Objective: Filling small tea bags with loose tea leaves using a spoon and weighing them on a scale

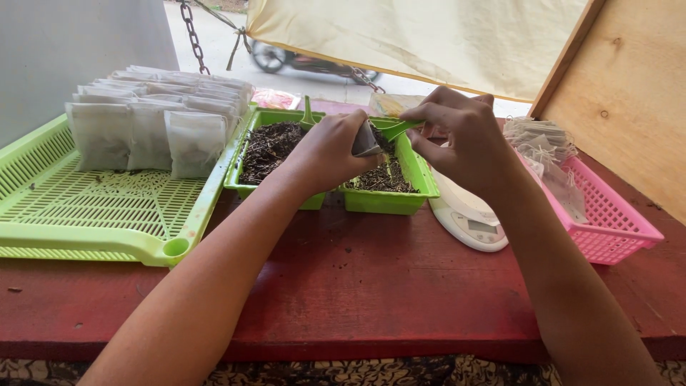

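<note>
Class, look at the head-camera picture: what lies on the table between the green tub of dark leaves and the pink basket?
In the head view, a white kitchen scale lies between the green tub and the pink basket, partly hidden by the right hand.

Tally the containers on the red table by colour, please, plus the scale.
Green containers: 3, the big slatted tray and two small tubs of dark loose material
Pink containers: 1, the basket of empty bags
White scales: 1
Total: 5
</note>
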